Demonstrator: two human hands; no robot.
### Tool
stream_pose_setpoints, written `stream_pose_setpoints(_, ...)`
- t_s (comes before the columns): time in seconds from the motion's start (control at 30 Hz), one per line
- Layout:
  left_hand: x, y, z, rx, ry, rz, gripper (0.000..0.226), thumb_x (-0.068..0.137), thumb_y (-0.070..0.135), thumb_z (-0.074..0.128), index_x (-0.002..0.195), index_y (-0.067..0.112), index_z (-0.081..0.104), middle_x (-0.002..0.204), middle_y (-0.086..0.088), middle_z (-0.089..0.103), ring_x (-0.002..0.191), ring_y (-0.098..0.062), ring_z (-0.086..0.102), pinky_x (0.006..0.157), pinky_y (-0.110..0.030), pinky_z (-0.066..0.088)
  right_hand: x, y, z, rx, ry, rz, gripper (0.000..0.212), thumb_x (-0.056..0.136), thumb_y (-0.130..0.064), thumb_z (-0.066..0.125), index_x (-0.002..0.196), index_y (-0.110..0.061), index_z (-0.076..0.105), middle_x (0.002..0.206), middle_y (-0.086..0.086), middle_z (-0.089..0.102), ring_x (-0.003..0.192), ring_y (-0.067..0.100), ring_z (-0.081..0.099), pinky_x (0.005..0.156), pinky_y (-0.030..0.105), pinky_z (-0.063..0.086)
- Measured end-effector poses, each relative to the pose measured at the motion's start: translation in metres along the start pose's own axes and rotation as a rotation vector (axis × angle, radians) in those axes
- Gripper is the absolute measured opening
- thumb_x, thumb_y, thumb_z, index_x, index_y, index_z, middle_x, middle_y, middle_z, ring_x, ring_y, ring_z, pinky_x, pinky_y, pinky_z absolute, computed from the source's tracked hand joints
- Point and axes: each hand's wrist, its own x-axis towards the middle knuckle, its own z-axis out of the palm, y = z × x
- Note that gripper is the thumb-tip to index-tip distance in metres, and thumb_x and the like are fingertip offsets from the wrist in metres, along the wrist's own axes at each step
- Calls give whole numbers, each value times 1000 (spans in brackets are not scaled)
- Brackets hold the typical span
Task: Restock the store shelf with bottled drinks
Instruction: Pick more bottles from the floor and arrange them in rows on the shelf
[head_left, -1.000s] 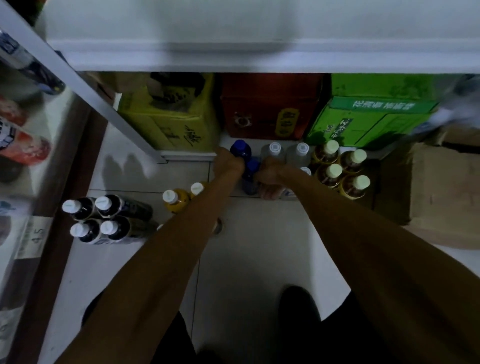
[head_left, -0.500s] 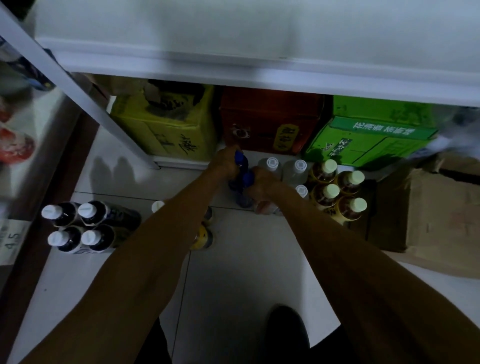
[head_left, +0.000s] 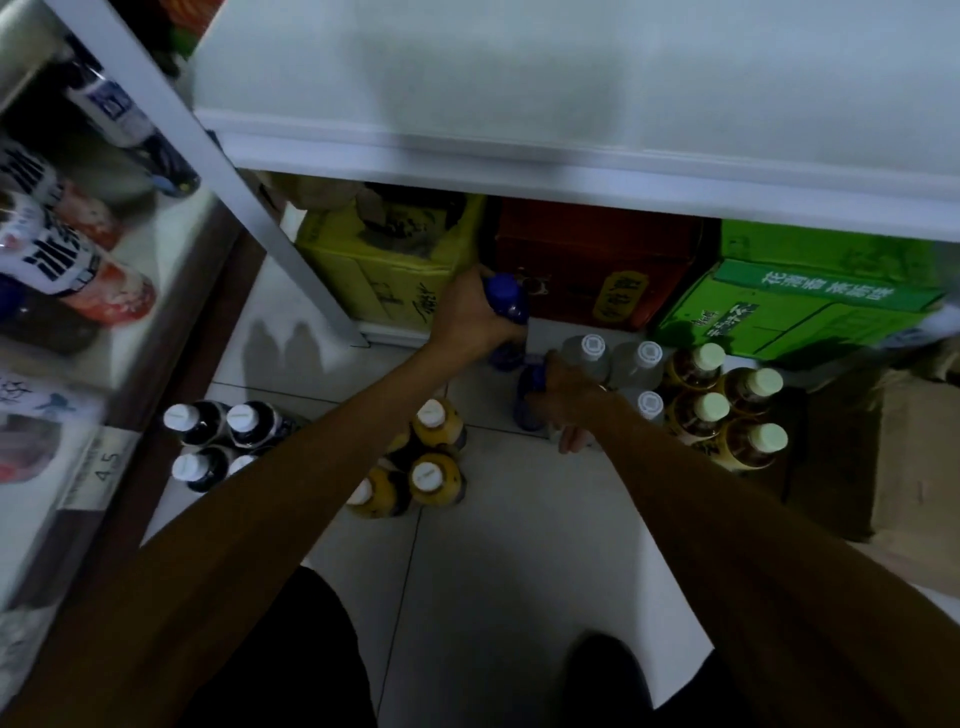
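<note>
A broad white shelf board (head_left: 571, 104) spans the top of the view, above a pale tiled floor (head_left: 493, 545). A white slanted shelf post (head_left: 208, 171) runs down from it to the floor. To the left is a side shelf (head_left: 171, 270) holding labelled bottles that lie on their sides.

Under the white board, three cartons stand in a row: a yellow cardboard carton (head_left: 384, 260), a red cardboard carton (head_left: 587, 265) and a green cardboard carton (head_left: 795, 301). A plain brown cardboard box (head_left: 883, 452) sits at the right edge.

Groups of bottles stand upright on the floor, caps up:
- amber bottles with pale caps (head_left: 727, 405), beside the brown box
- clear bottles with white caps (head_left: 618, 358), just left of the amber ones
- yellow bottles with white caps (head_left: 431, 452), between the forearms
- dark bottles with white caps (head_left: 208, 431), near the side shelf

The left hand (head_left: 467, 317) reaches in front of the red carton, fingers wrapped round the neck of a blue plastic bottle (head_left: 504, 296). The bottle's long axis is near vertical, with the blue cap up toward the camera and the base down by the floor. Whether the base touches the tile I cannot tell.

The right hand (head_left: 566, 395) is curled round a second blue bottle (head_left: 527, 410), which is upright just beside the clear bottles. The fingers hide its top.

A small price tag reading 4.5 (head_left: 101, 462) hangs on the side shelf's edge.
</note>
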Motion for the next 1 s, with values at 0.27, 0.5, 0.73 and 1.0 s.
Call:
stream_pose_setpoints(0.27,-84,29,-85,-663,433,72,59,64,4,86,115,4,56,111,-7,64,96,-12,64,80,-23,55,13,0,23,-167,312,-46,68,85,-10,67,143,-4,32,130,22,51,117,39,54,90,47,52)
stream_pose_setpoints(0.5,-129,1,-103,-1152,591,-128,29,88,34,66,98,7,67,86,-4,71,79,-16,68,73,-31,55,23,5,27,-99,324,-5,48,76,-15,76,116,-2,53,112,19,63,98,35,64,81,40,55)
stream_pose_setpoints(0.73,-153,-58,-114,-1361,361,-142,85,77,68,62,132,5,51,97,-19,59,85,-30,59,83,-48,52,28,-3,31,-65,247,56,59,68,-9,85,118,-5,53,106,20,62,90,38,65,75,49,58)
stream_pose_setpoints(1.0,-151,-62,-122,-1205,244,-177,96,60,83,60,128,15,54,88,-15,64,85,-41,63,82,-59,52,28,-8,38,-26,323,-79,78,57,-35,88,118,-8,49,105,17,60,93,38,64,74,48,56)
